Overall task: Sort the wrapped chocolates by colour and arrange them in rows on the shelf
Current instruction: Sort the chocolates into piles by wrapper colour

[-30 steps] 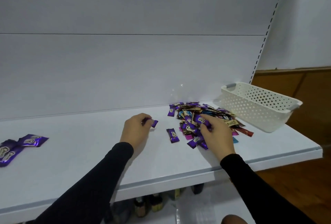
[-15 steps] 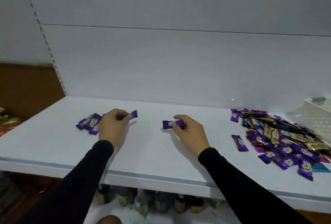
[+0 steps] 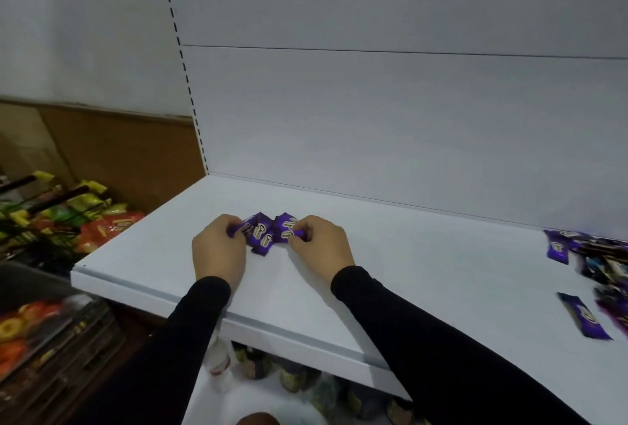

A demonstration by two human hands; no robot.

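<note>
Pinching one purple chocolate each, the left hand (image 3: 219,251) and right hand (image 3: 321,248) flank a small cluster of purple chocolates (image 3: 263,236) on the white shelf (image 3: 424,275) (the mixed pile (image 3: 598,265) lies well apart, far right).

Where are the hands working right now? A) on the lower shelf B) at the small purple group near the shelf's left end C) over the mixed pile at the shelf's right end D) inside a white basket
B: the left hand and right hand each pinch a purple chocolate at the small purple group near the left end of the shelf; the mixed pile lies apart at the right.
</note>
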